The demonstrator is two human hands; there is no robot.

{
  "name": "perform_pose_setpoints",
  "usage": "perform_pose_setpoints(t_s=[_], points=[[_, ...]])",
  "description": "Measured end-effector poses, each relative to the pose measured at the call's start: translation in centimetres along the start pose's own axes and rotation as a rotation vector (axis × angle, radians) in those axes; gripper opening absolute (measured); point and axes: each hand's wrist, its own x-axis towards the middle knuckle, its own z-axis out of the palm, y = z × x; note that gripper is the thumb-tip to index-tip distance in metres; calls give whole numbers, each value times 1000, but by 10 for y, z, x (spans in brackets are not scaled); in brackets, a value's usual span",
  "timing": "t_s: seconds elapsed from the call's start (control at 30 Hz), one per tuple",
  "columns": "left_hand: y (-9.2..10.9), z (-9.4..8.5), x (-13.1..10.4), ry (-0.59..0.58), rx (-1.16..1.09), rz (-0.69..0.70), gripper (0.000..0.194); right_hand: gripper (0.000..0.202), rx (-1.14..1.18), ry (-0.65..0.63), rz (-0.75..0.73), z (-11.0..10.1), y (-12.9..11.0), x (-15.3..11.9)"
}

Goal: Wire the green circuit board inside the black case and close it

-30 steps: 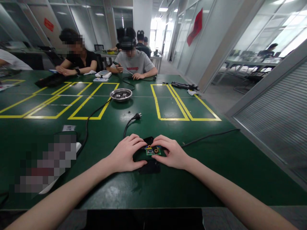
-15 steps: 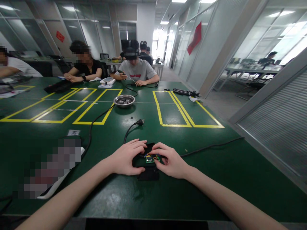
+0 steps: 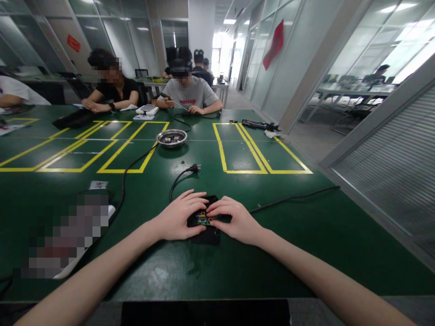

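A small green circuit board (image 3: 203, 221) with copper coils sits in or just over a black plastic case (image 3: 211, 238) on the table in front of me. My left hand (image 3: 181, 216) curves around the case's left side, fingers over the far part and thumb at the near part. From the right, my right hand (image 3: 236, 222) pinches the board's right end between thumb and fingers. My fingers hide much of the case and the board's edges. Black cords run out from beyond the case, one ending in a plug (image 3: 195, 168).
A metal bowl (image 3: 171, 138) with small metal parts stands ahead. A blurred white-edged object (image 3: 68, 244) lies at left. Yellow tape (image 3: 246, 172) marks the green table (image 3: 272, 258). A co-worker (image 3: 190, 93) sits opposite, near a black tool-like object (image 3: 260, 124).
The board now sits lower and flatter in the case, with my right hand still at its right end. The whole view has shifted slightly.
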Motion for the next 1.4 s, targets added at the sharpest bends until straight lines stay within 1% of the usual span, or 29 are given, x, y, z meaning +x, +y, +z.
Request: perform_pose_setpoints(t_s=[0.1,0.2,0.23,0.27,0.33,0.4,0.43,0.47,0.53,0.6,0.63,0.67,0.77,0.87,1.03,1.13,1.2,1.23,1.3,1.37,1.4], points=[[0,-1,1,-1,-13,-11,29,9,-72,-20,-50,-3,-4,-1],[0,-2,2,-6,-8,-14,34,31,-122,-58,-85,-15,-5,-2],[0,-2,2,-8,-4,-14,35,35,-137,-59,-71,-21,-3,-2],[0,-2,2,-9,0,-15,35,35,-149,-65,-40,-27,0,-3],[-1,-2,1,-4,3,-14,31,23,-165,-127,19,-37,6,-3],[-2,-1,0,17,-2,-15,27,6,-169,-211,16,-44,13,-4],[-3,-1,0,31,-7,-19,27,3,-170,-231,-2,-44,16,-5],[-4,0,-1,47,-12,-25,29,6,-171,-232,-24,-44,18,-5],[-4,1,-1,67,-12,-37,39,9,-180,-190,-57,-38,20,-5],[-4,2,-1,64,2,-41,50,9,-197,-147,-69,-31,19,-4],[-3,2,-1,58,9,-37,51,8,-206,-134,-69,-27,18,-4],[-2,2,0,53,14,-35,49,7,-217,-126,-68,-23,17,-3],[0,1,2,58,24,-49,34,4,-261,-113,-52,-17,15,-2],[0,1,2,70,35,-82,30,3,-297,-86,-29,-15,15,-1],[-5,5,1,90,28,-91,34,3,-328,-48,-24,-14,17,0],[-6,3,-1,123,-4,-70,46,3,-345,-34,-21,-14,18,-1],[-4,-2,-1,167,-35,-60,52,3,-348,-35,-19,-14,19,-1],[-4,-5,-2,181,-47,-57,50,3,-345,-37,-20,-14,20,-2],[-4,-13,-4,226,-51,-77,33,3,-334,-42,-22,-15,20,-2],[-6,-20,-6,199,-24,-89,16,4,-324,-41,-22,-16,20,-2],[-8,-23,-7,164,-5,-92,10,4,-320,-40,-23,-16,19,-2]])
